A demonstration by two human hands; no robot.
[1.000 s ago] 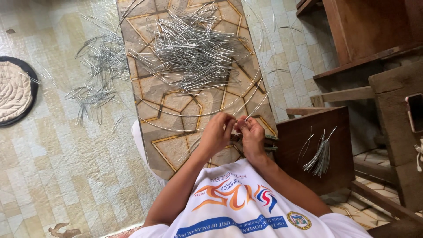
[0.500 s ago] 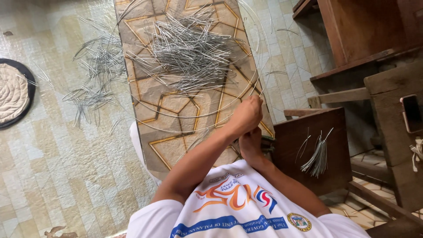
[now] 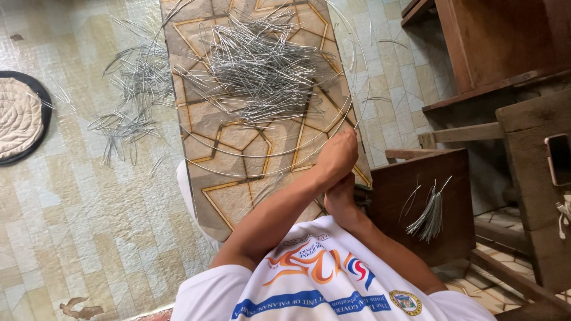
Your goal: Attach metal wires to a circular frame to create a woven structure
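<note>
My left hand (image 3: 338, 156) is closed around a long thin wire (image 3: 256, 156) that curves in a wide loop over the patterned board (image 3: 238, 148). My right hand (image 3: 341, 197) sits just under it, fingers closed near the board's right edge, seemingly on a dark tool that is mostly hidden. A big heap of bent wire pieces (image 3: 262, 65) lies on the far part of the board.
More wire pieces (image 3: 131, 89) lie scattered on the tiled floor at the left. A round woven mat (image 3: 18, 116) is at the far left. A brown wooden stool (image 3: 428, 202) with a small wire bundle (image 3: 429, 214) stands at the right, beside wooden furniture (image 3: 493, 59).
My left hand has moved up and away from my body, drawing the long wire out over the board. My right hand has stayed in place near the board's edge.
</note>
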